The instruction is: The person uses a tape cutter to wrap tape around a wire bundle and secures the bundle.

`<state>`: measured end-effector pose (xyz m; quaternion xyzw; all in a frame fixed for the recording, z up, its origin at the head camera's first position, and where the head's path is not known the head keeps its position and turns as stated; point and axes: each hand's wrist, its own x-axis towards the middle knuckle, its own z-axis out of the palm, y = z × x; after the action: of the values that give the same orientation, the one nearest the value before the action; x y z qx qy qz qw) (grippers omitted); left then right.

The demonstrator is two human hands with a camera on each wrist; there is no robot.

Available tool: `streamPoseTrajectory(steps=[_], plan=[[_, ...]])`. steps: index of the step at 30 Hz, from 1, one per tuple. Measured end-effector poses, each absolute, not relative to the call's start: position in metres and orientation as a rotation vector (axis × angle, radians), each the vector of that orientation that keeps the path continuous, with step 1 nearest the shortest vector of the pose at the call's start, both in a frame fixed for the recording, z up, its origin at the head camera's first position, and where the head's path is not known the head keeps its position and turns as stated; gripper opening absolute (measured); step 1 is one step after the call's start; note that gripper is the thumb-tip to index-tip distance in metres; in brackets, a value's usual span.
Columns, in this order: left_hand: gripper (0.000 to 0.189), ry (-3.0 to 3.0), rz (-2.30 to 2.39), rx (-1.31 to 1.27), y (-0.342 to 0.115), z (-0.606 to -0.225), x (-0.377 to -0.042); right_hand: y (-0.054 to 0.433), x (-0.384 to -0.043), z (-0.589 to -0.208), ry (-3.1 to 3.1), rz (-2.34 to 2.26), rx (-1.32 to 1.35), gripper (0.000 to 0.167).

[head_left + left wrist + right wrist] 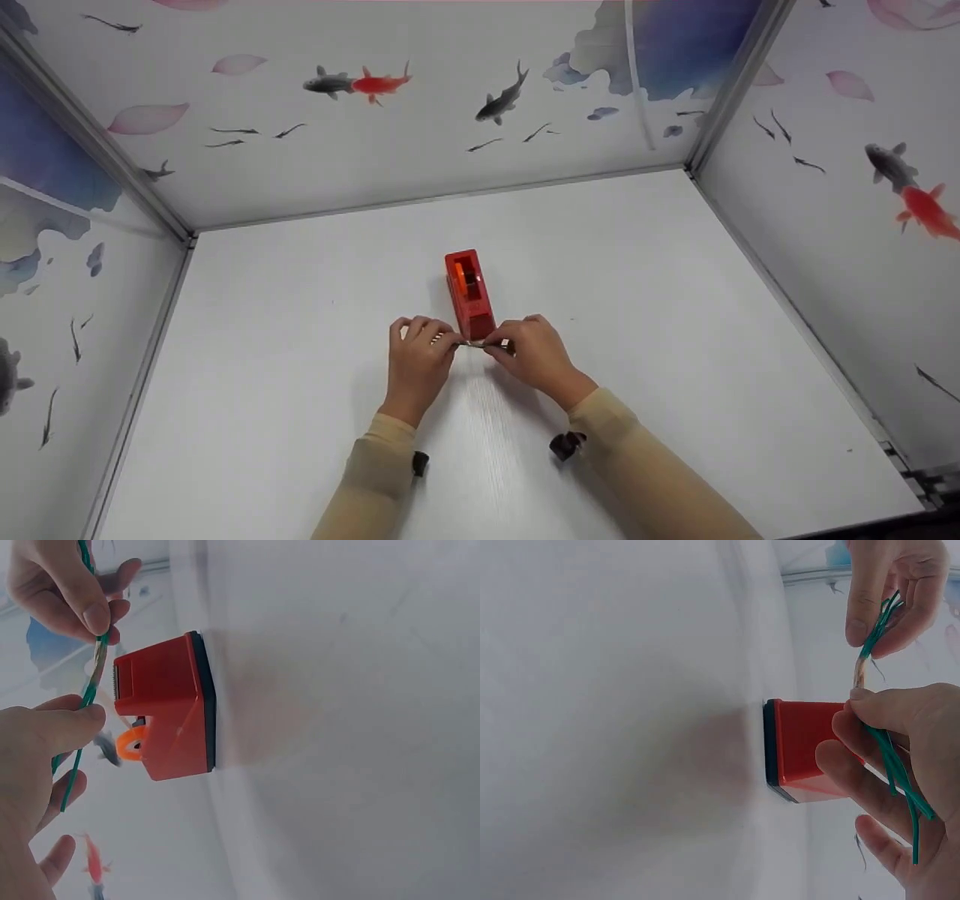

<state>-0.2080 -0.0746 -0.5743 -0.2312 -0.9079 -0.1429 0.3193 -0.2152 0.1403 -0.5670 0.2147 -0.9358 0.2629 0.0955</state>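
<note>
A bundle of thin green strands (900, 772) spans the short gap between the two hands, its middle stretch (859, 673) tan or copper-coloured. My left hand (420, 364) pinches one side of it between thumb and forefinger. On the other side, the right hand (534, 356) pinches it the same way, close to the tan stretch. Loose green ends stick out past both hands, best seen in the right wrist view. Just beyond the fingers stands a red tape dispenser (480, 304) with an orange reel core (131, 743); in the left wrist view its toothed edge faces the bundle.
The white tabletop (285, 420) is enclosed at the back and sides by pale panels (420, 150) printed with fish and petals. Metal frame strips run along the panel corners. A small dark device (566, 445) sits at the right cuff, another (421, 463) at the left.
</note>
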Motion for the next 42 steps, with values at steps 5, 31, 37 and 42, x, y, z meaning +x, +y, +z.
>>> streamPoseTrajectory(steps=[5,31,37,42], plan=[[0.018,-2.392,-0.448,-0.595,-0.0746,-0.5745,-0.2066,0.1406,-0.216,-0.5694,-2.745,0.954,0.554,0.01],[0.013,-2.653,-0.669,-0.465,-0.0704,-0.5726,-0.2053,0.144,-0.2176,-0.5716,-2.528,1.22,0.615,0.016],[0.01,-2.575,-0.638,-0.505,-0.073,-0.5732,-0.2062,0.1447,-0.2181,-0.5726,-2.534,1.455,0.594,0.021],[0.005,-2.513,-0.574,-0.524,-0.0745,-0.5695,-0.2075,0.1426,-0.218,-0.5706,-2.685,1.681,0.449,0.025]])
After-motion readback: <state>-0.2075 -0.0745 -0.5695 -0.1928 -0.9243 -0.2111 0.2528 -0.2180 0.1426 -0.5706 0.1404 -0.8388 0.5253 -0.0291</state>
